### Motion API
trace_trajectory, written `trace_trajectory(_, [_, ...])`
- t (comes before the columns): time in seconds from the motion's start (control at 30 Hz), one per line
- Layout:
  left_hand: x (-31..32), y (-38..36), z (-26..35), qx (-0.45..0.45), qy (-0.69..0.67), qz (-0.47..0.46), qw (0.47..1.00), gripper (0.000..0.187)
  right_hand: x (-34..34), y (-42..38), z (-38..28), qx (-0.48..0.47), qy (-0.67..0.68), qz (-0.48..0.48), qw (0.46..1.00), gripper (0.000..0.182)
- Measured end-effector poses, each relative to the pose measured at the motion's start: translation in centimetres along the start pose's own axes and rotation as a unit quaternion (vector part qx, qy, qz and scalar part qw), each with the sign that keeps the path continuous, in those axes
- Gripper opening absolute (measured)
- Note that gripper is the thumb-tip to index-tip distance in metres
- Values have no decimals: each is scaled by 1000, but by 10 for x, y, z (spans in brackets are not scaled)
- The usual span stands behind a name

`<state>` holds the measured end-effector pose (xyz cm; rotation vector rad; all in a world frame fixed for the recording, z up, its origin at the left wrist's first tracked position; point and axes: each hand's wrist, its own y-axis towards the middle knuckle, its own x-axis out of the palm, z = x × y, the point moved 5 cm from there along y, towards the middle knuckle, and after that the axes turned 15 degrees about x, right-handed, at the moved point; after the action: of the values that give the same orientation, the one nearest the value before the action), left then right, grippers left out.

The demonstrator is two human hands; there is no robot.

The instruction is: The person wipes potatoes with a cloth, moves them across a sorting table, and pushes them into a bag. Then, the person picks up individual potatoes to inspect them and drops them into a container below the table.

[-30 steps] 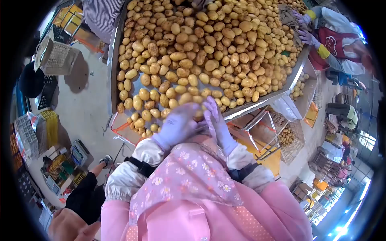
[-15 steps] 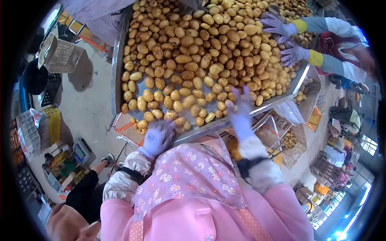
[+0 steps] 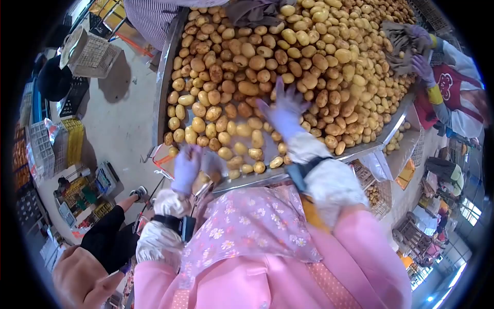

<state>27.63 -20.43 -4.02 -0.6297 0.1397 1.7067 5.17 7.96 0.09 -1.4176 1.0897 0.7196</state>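
A heap of yellow-brown potatoes (image 3: 329,67) covers the metal sorting table (image 3: 161,98), thinner toward its front edge. My right hand (image 3: 285,110), in a lilac glove, reaches over the potatoes with its fingers spread and nothing gripped. My left hand (image 3: 186,169), gloved alike, is at the front left corner of the table, beside the last few potatoes there. Motion smears its fingers, so I cannot tell whether it holds anything.
Across the heap at the right, another person's gloved hands (image 3: 423,67) handle a grey-brown cloth (image 3: 402,46). A dark cloth (image 3: 254,13) lies at the far side. Crates (image 3: 95,55) stand on the floor at the left. A person sits low at the left (image 3: 85,275).
My right hand has moved forward and left over the heap. My left hand has shifted left, off the front potatoes. The other person's hands have moved right and now handle a cloth.
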Motion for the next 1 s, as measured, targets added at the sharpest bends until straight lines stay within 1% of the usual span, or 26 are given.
trace_trajectory(0.03, [-8,19,2,-21,-72,25,997,19,8,0,-22,41,-7,24,999,101])
trace_trajectory(0.07, [-9,39,13,-22,-69,25,997,19,12,-7,-35,34,-46,13,998,98])
trace_trajectory(0.1, [-8,60,28,-43,-183,73,979,19,13,-23,-36,-32,-33,51,998,91])
trace_trajectory(0.13, [-4,71,41,-64,-295,116,946,18,21,-32,-29,-110,-28,34,993,87])
trace_trajectory(0.2, [14,78,67,-79,-332,85,936,23,25,-58,4,-237,-30,28,971,75])
trace_trajectory(0.23, [26,81,83,-92,-367,57,924,27,27,-69,24,-224,-20,27,974,69])
trace_trajectory(0.27, [34,76,102,-109,-380,45,918,26,25,-79,36,-214,32,41,975,67])
trace_trajectory(0.3, [46,76,100,-114,-420,34,900,23,24,-88,47,-203,85,55,974,66])
trace_trajectory(0.33, [56,75,104,-115,-447,44,886,20,23,-96,46,-201,83,55,975,66])
trace_trajectory(0.37, [66,71,107,-117,-473,55,871,18,21,-104,41,-155,336,-63,927,69])
trace_trajectory(0.4, [80,70,107,-117,-474,54,871,18,20,-110,32,-98,562,-172,803,71])
trace_trajectory(0.43, [91,73,105,-86,-514,81,850,20,12,-118,18,-99,562,-169,803,71])
trace_trajectory(0.47, [99,73,107,-55,-552,108,825,24,16,-126,5,-4,614,-276,739,75])
trace_trajectory(0.5, [105,70,114,-53,-552,105,826,24,26,-137,-8,91,649,-376,655,79])
trace_trajectory(0.57, [109,65,126,-20,-483,102,869,36,38,-139,-24,-2,643,-309,701,86])
trace_trajectory(0.6, [111,66,118,16,-497,83,864,46,37,-141,-21,3,639,-299,708,86])
trace_trajectory(0.63, [106,63,129,17,-497,81,864,46,31,-139,-17,3,640,-297,709,86])
trace_trajectory(0.7, [97,50,157,-73,-625,84,772,49,8,-137,-4,-125,490,-241,828,82])
trace_trajectory(0.73, [96,45,142,27,-651,12,758,51,-8,-139,3,-178,359,-136,906,72])
trace_trajectory(0.77, [95,39,145,30,-652,13,757,51,-11,-137,8,-181,357,-134,906,72])
trace_trajectory(0.83, [96,24,151,-9,-691,25,722,48,-16,-135,15,-182,355,-99,912,64])
trace_trajectory(0.87, [92,13,163,-107,-648,73,750,38,-16,-136,17,-201,327,-66,921,63])
trace_trajectory(0.9, [94,7,148,-104,-649,76,749,38,-16,-138,16,-205,325,-66,921,63])
trace_trajectory(0.93, [95,2,129,23,-424,-11,905,35,-18,-142,13,-224,325,-56,917,65])
trace_trajectory(0.97, [85,1,158,146,-155,-97,972,33,-21,-147,9,-244,324,-45,913,67])
trace_trajectory(1.0, [80,-13,171,18,-232,-104,967,30,-26,-153,4,-255,351,-44,900,70])
